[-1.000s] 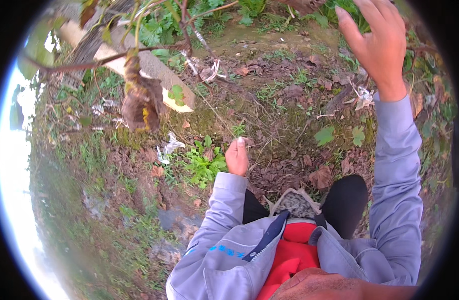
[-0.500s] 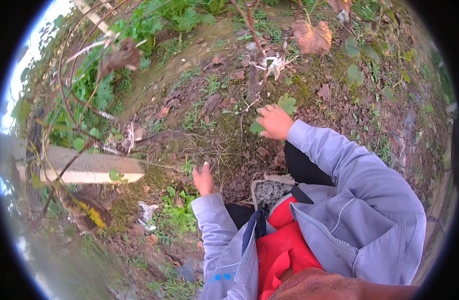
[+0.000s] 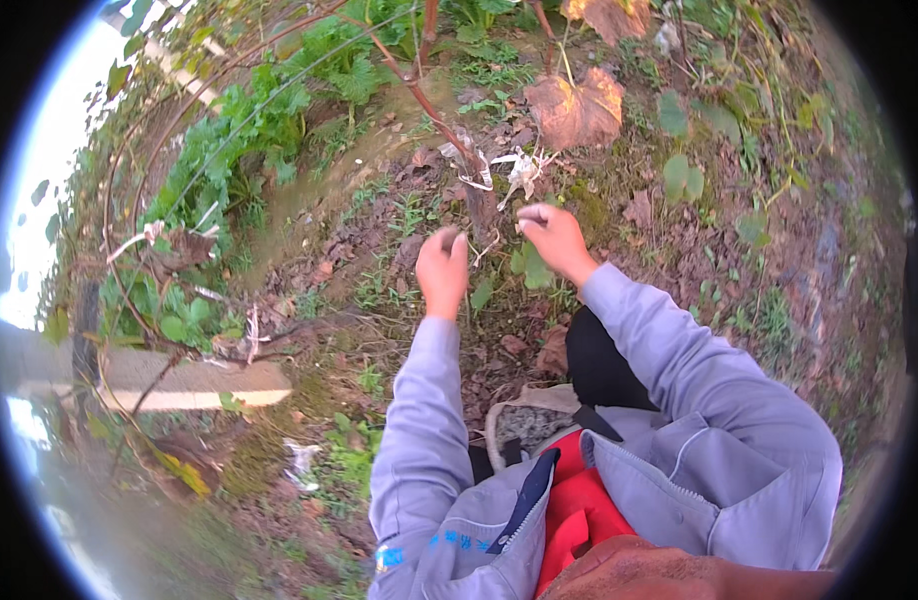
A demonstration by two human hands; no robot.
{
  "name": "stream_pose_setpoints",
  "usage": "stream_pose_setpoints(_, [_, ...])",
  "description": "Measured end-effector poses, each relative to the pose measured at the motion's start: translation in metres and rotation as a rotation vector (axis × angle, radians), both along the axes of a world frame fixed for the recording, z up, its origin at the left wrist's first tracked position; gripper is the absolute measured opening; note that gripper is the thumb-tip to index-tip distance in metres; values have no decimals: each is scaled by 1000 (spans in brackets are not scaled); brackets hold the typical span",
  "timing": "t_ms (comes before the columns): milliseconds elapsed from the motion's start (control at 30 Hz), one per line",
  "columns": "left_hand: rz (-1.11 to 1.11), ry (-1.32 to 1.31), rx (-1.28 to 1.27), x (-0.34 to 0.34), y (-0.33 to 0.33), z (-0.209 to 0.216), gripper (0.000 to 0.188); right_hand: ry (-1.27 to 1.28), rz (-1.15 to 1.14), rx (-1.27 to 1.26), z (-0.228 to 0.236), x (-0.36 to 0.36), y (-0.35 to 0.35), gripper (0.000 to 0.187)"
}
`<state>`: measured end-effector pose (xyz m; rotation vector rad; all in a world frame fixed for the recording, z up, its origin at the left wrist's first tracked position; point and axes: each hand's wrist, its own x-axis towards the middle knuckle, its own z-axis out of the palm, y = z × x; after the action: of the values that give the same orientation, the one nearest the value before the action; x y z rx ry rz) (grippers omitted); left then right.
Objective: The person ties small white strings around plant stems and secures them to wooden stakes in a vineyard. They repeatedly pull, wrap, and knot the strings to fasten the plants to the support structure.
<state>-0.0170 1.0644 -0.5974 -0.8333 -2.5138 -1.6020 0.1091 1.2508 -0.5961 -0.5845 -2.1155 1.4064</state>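
Both my hands are raised on either side of a thin woody vine stem (image 3: 477, 205). To its left, my left hand (image 3: 443, 274) has its fingers curled toward the thumb. My right hand (image 3: 557, 240), to the right of the stem, is bent into a pinch. Whatever either hand might hold is too small or hidden to make out. White plastic strips (image 3: 522, 172) are tied about the stem just above my hands. A green leaf (image 3: 531, 266) hangs beside my right wrist, and a large brown dried leaf (image 3: 576, 108) is above it.
A pale concrete post (image 3: 199, 382) lies at the left. Thin bare vines and a wire (image 3: 289, 85) cross the upper left. Leafy green plants (image 3: 241, 135) grow behind them. A scrap of white plastic (image 3: 300, 464) is on the ground by a small green weed (image 3: 351, 455).
My left hand has moved up and right, toward the stem, and its fingers have curled. My right hand has shifted slightly up and its fingers have drawn together. The view has shifted a little.
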Motion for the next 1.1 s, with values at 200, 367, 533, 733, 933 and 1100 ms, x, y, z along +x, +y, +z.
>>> stream_pose_setpoints(200, [115, -78, -136, -13, 84, 22, 34, -48, 103, -538, 29, -46, 36, 45])
stream_pose_setpoints(367, [260, -38, -224, -16, 98, 21, 35, 10, 147, -663, 24, -37, 35, 46])
stream_pose_setpoints(533, [289, 74, -426, -30, 100, 27, 35, -167, 46, -432, -31, 7, 25, 33])
stream_pose_setpoints(733, [250, 107, -312, -21, 97, 28, 28, -254, 26, -272, -103, 37, 21, 29])
stream_pose_setpoints(933, [-113, 241, -386, -28, 65, 34, 26, -307, 115, -65, -116, 30, 21, 30])
stream_pose_setpoints(1100, [-528, 356, -633, -19, 42, 29, 28, -277, 159, -32, -113, 33, 19, 29])
